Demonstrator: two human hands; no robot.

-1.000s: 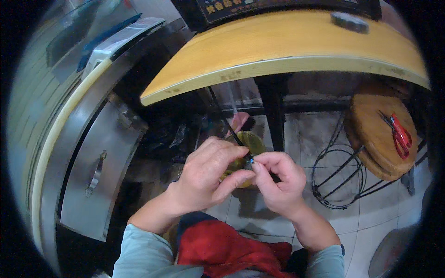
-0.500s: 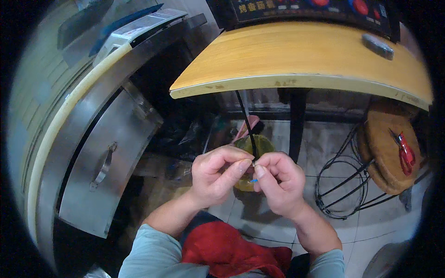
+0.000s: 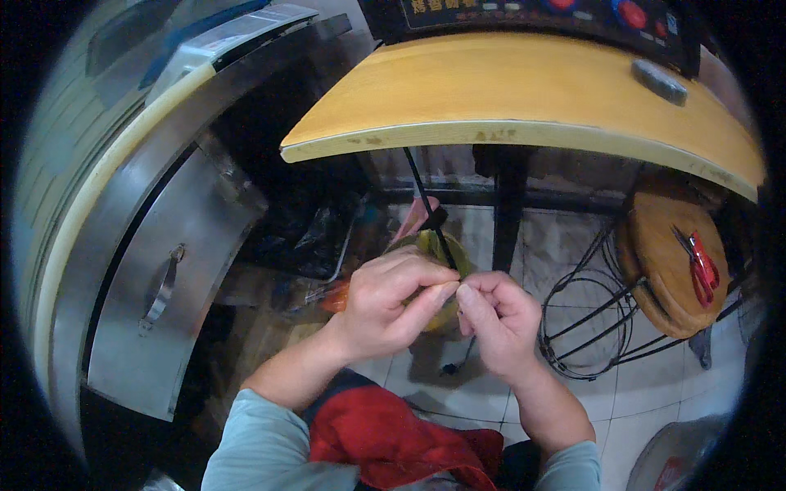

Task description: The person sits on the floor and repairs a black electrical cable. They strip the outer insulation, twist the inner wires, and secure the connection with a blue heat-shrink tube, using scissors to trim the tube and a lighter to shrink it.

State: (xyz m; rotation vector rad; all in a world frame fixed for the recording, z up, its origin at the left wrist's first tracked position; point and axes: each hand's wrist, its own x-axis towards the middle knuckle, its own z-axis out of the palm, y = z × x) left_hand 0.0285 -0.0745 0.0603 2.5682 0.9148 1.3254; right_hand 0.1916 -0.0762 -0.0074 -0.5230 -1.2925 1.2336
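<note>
A black cable (image 3: 416,176) comes down from under the table edge to my hands. My left hand (image 3: 389,303) is closed, its thumb and forefinger pinching the cable's end. My right hand (image 3: 499,327) pinches at the same spot, thumb against forefinger, and the fingertips of both hands touch. Thin wire seems to lie between them, mostly covered by the fingers. Below the hands, a small dark piece (image 3: 449,370) shows against the floor; I cannot make out what it is.
Above is a wooden table (image 3: 491,90) carrying a black machine with red knobs (image 3: 540,18) and a grey oblong object (image 3: 659,82). Red-handled pliers (image 3: 702,270) lie on a brown stool (image 3: 659,233) at right, beside looped black cable (image 3: 565,372). A steel drawer (image 3: 139,327) stands left.
The view has shifted a little, so the table and stool sit further left. Both hands stay pinched together; the blue bit seen below the fingers before is now out of sight.
</note>
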